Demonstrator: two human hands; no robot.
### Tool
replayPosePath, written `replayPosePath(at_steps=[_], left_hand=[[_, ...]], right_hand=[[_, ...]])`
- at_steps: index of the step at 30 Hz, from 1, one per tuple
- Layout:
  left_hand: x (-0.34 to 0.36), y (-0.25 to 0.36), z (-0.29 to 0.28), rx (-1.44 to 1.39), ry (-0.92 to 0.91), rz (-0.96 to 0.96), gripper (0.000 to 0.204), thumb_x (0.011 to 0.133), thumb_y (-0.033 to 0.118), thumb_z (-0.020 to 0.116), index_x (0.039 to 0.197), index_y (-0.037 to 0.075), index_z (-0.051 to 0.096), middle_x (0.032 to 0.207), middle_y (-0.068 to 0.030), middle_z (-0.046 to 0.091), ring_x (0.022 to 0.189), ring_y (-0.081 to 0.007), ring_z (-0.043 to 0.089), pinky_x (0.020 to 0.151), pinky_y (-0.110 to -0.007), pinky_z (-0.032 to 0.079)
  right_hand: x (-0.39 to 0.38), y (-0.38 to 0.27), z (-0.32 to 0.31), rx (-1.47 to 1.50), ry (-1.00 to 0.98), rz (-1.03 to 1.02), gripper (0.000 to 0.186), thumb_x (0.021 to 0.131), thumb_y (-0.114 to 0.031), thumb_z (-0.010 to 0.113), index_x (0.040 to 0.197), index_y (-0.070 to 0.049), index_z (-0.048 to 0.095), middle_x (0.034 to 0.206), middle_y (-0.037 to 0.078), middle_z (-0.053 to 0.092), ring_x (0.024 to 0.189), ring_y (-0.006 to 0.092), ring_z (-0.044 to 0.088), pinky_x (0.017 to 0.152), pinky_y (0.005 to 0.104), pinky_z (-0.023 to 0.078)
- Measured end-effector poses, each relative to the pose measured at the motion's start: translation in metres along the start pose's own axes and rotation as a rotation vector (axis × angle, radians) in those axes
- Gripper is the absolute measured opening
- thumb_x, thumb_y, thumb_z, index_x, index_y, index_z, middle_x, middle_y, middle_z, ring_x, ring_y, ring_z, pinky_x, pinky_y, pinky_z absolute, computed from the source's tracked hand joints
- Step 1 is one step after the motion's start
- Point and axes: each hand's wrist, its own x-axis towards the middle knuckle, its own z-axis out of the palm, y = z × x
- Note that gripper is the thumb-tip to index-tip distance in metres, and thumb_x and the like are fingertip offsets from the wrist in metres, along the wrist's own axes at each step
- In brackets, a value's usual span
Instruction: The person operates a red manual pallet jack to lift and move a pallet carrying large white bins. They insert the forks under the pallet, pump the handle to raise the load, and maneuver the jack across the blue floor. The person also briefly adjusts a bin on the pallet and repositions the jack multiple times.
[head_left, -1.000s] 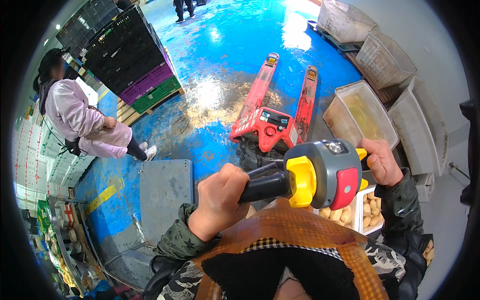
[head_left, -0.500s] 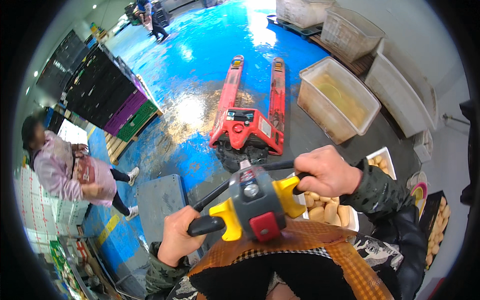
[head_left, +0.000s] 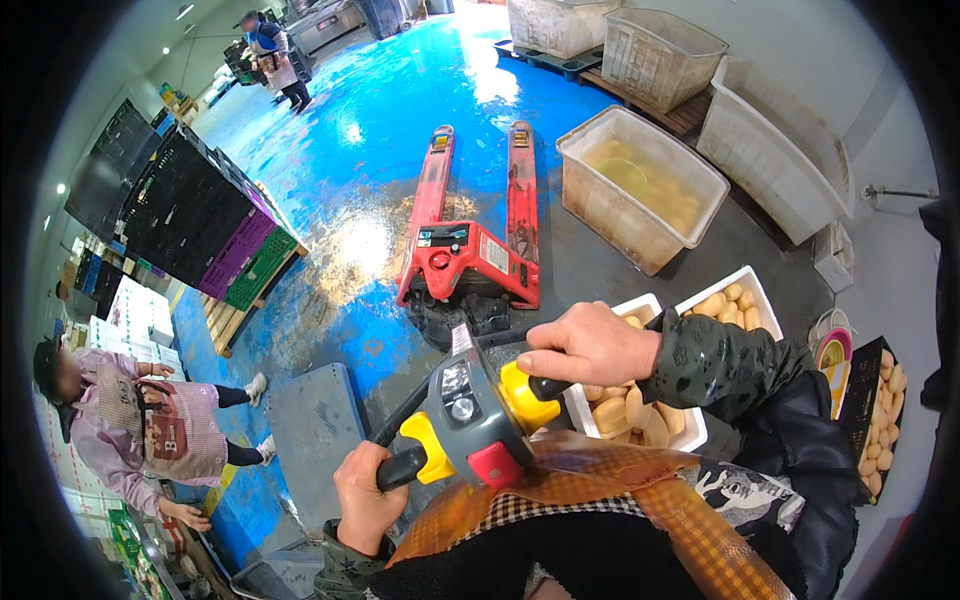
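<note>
I had the pallet truck by its handle!
My left hand curled round one black grip, my right hand wrapped round the other.

The left fingers curl around one black grip of a grey-and-yellow control head, the right fingers around the other. Ahead of both, a red pallet truck points its forks away. A white box of pale produce sits right of the right fingers.
</note>
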Motion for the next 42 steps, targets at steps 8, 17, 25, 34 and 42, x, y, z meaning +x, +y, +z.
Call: replayPosePath(at_steps=[8,17,25,34,42], left_hand=[[0.002,0.033,0.037,-0.029,-0.108,0.114,0.021,0.071,0.005,0.074,0.085,0.007,0.059,0.079,-0.0161,0.061,0.076,-0.0422,0.063,0.065,-0.048,0.05],[0.046,0.042,0.071,-0.138,-0.584,0.048,0.037,0.082,0.033,0.081,0.1,0.006,0.063,0.086,-0.0212,0.069,0.085,-0.0438,0.068,0.072,-0.051,0.053],[0.091,-0.002,0.096,-0.096,-0.474,0.058,0.039,0.08,0.031,0.082,0.101,0.006,0.062,0.088,-0.0187,0.069,0.085,-0.0421,0.069,0.073,-0.05,0.053],[0.209,-0.112,0.073,-0.1,-0.484,0.042,0.036,0.08,0.029,0.083,0.098,0.007,0.062,0.09,-0.0178,0.07,0.086,-0.0419,0.068,0.073,-0.05,0.053],[0.335,-0.215,0.059,-0.034,-0.467,0.048,0.033,0.078,0.023,0.083,0.098,0.007,0.062,0.091,-0.0185,0.069,0.089,-0.0422,0.068,0.074,-0.051,0.053]], right_hand=[[-0.005,0.053,-0.032,0.114,-0.103,-0.044,0.05,0.098,-0.048,0.063,0.075,-0.004,0.06,0.067,0.016,0.057,0.06,0.0302,0.056,0.059,0.0413,0.043],[0.003,0.109,-0.038,0.204,-0.052,-0.066,0.052,0.094,-0.044,0.07,0.067,-0.003,0.05,0.058,0.008,0.042,0.055,0.0167,0.04,0.053,0.0368,0.034],[0.066,0.145,-0.032,0.121,0.05,-0.091,0.049,0.09,-0.046,0.072,0.069,-0.005,0.053,0.059,0.01,0.048,0.055,0.0202,0.048,0.053,0.0359,0.037],[0.222,0.171,-0.034,-0.044,0.064,-0.17,0.048,0.096,-0.052,0.062,0.078,-0.008,0.057,0.066,0.014,0.058,0.062,0.0345,0.059,0.056,0.0426,0.042],[0.374,0.202,-0.033,-0.178,0.057,-0.198,0.049,0.1,-0.053,0.053,0.08,-0.009,0.059,0.072,0.018,0.06,0.071,0.0405,0.061,0.061,0.0492,0.045]])
